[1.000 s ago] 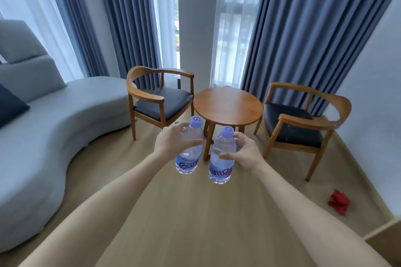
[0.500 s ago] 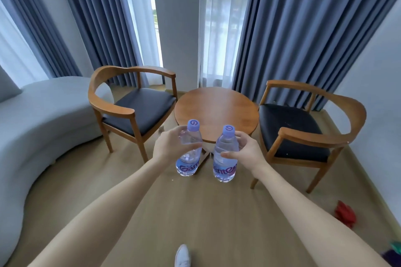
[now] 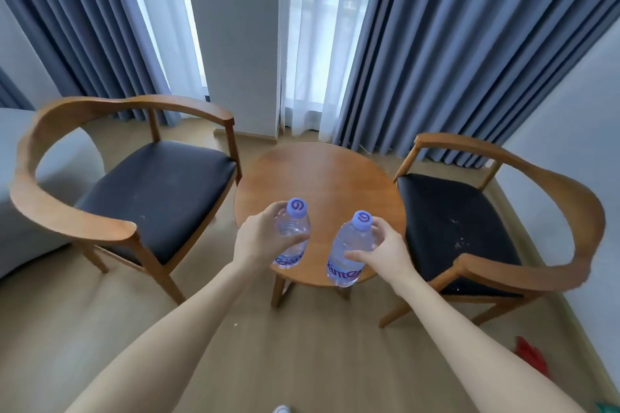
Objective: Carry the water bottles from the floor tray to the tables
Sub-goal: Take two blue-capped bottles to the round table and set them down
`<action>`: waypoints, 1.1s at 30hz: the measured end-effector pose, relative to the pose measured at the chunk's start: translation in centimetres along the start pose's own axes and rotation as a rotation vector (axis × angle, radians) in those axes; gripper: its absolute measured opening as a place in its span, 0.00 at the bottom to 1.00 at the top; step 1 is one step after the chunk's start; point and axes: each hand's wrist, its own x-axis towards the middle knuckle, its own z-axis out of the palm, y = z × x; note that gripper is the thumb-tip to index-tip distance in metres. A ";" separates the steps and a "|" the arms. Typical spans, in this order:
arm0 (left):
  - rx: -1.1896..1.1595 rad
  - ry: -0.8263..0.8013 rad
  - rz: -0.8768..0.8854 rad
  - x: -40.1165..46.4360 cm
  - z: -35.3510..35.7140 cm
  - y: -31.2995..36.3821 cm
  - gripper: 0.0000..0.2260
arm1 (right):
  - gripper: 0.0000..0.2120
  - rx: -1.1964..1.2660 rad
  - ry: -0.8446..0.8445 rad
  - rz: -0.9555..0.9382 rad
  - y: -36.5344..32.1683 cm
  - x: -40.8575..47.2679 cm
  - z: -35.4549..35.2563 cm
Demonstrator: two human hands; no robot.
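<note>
1. The round brown wooden table (image 3: 322,178) stands between two wooden armchairs with dark seat pads, one to the left (image 3: 134,191) and one to the right (image 3: 476,221); its near edge lies just below and ahead of both hands.
2. The left hand (image 3: 260,241) is wrapped around a clear plastic water bottle with a purple cap (image 3: 292,235), held upright over the near-left edge.
3. The right hand (image 3: 385,251) is closed on a second clear purple-capped bottle (image 3: 350,250), tilted slightly, over the near edge; neither base seems to touch wood.
4. Against the earlier frames, the table is much closer, now under the bottles, and the grey sofa (image 3: 20,184) has slid almost out of view.
</note>
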 end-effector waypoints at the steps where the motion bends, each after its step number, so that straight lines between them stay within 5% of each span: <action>1: 0.004 -0.004 0.000 1.4 0.3 -0.4 0.31 | 0.29 0.016 0.018 0.005 0.1 1.4 0.4; 16: -0.122 -0.012 -0.105 19.1 12.3 -7.6 0.27 | 0.30 0.182 0.102 0.019 9.0 20.0 5.5; 33: -0.075 0.037 -0.011 34.6 17.9 -8.8 0.30 | 0.30 0.077 -0.133 -0.182 13.0 38.6 4.6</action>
